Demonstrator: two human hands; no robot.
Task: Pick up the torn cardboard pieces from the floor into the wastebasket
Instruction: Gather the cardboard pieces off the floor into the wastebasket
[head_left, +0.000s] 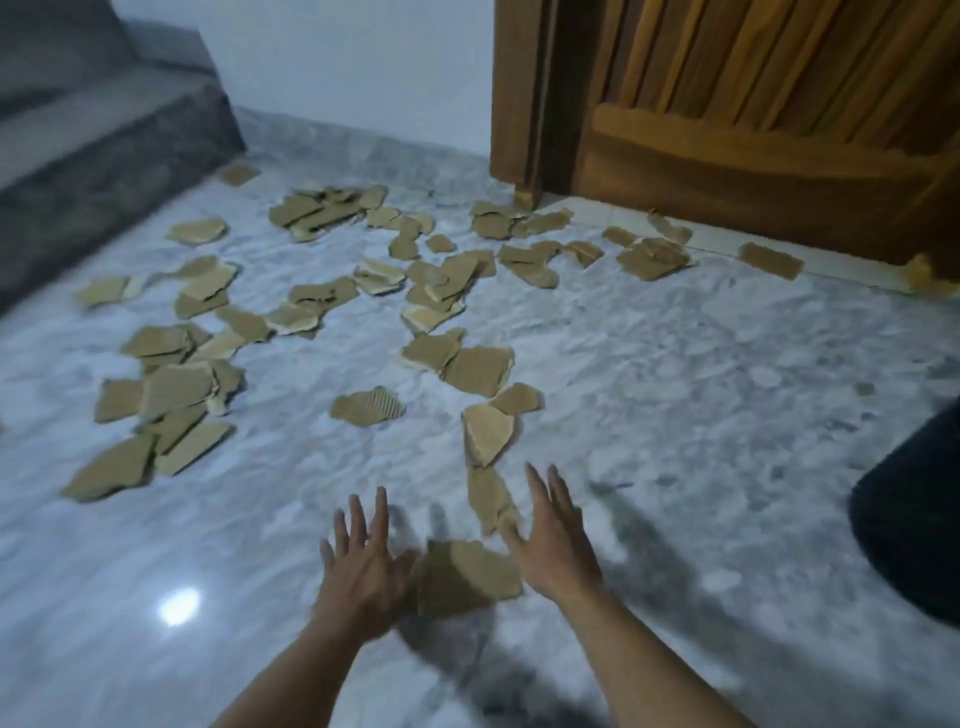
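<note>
Several torn brown cardboard pieces (363, 291) lie scattered over the grey marble floor, from the sofa on the left to the door on the right. One larger piece (470, 577) lies right between my hands, with a narrow piece (491, 499) just beyond it. My left hand (363, 566) hovers at that piece's left edge, fingers spread and empty. My right hand (553, 540) is on its right side, palm inward, fingers spread, holding nothing. A dark rounded object (914, 519) at the right edge may be the wastebasket; only part of it shows.
A grey sofa (93, 135) fills the upper left. A wooden door and its frame (727, 104) stand at the upper right, with a pale threshold strip (717, 244) below. The white wall (337, 62) lies between them. Bare floor (701, 389) stretches to the right of the pieces.
</note>
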